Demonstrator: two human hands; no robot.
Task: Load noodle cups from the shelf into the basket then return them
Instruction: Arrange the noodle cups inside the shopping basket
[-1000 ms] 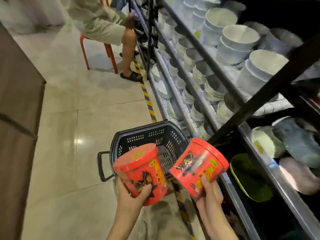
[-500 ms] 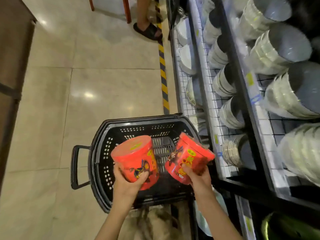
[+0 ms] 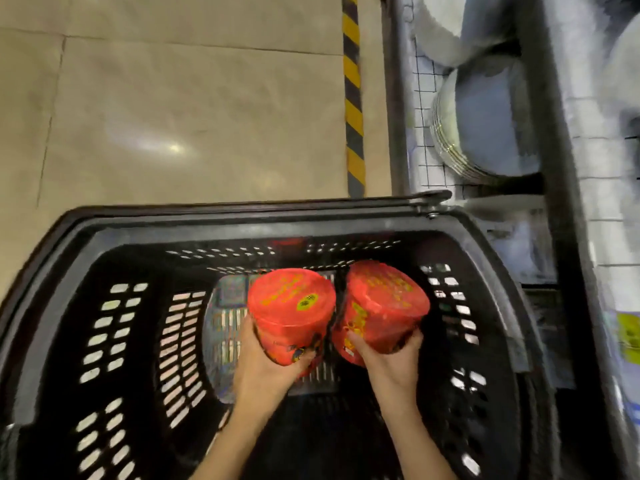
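Two red noodle cups are down inside the black plastic basket [image 3: 242, 220], side by side and touching. My left hand [image 3: 266, 368] grips the left cup [image 3: 291, 306] from below, lid facing up. My right hand [image 3: 391, 362] grips the right cup [image 3: 381, 303], which tilts to the right. Both cups sit low over the basket's slotted floor; whether they rest on it I cannot tell. The picture is blurred by motion.
The basket stands on a beige tiled floor [image 3: 173, 116], close against a metal shelf [image 3: 398, 98] on the right. A yellow and black striped tape line [image 3: 353, 98] runs along the shelf foot. Stacked bowls [image 3: 485, 116] lie on the wire shelf.
Both hands have lowered the two cups from above the basket rim down into the basket. My view has tipped down and closer, so the basket now fills the frame.
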